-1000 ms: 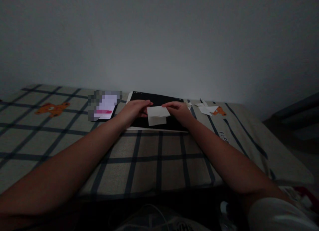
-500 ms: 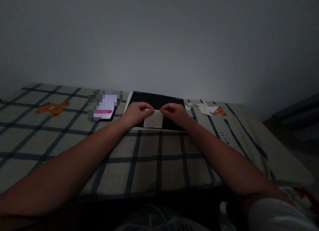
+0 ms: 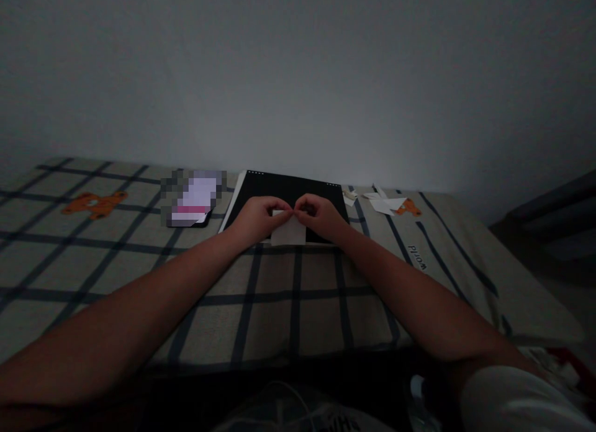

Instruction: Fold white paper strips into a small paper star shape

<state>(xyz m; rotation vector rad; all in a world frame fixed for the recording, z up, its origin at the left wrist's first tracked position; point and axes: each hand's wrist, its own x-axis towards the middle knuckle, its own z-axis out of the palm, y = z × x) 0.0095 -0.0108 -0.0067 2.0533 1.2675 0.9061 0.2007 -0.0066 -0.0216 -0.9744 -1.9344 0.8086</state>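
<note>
A small white piece of paper [image 3: 288, 230] is pinched along its top edge between my two hands. My left hand [image 3: 259, 218] is closed, thumb and fingertips on the paper's upper part. Close beside it, my right hand [image 3: 322, 215] is closed too, its thumb and forefinger pinching near the top right corner. The fingertips of both hands almost meet. Beneath the paper and hands lies a black-covered notebook [image 3: 288, 187] with a row of small holes along its far edge. My hands hide part of its cover.
A phone [image 3: 198, 196] with a lit, partly blurred screen lies left of the notebook. Folded white paper [image 3: 388, 205] and smaller scraps [image 3: 350, 197] sit on the right. A checked cloth [image 3: 139, 252] covers the surface, with a grey wall [image 3: 298, 78] behind it.
My hands have come closer together along the paper's top edge and dropped slightly. The paper has shifted a little toward me, now reaching the notebook's near edge.
</note>
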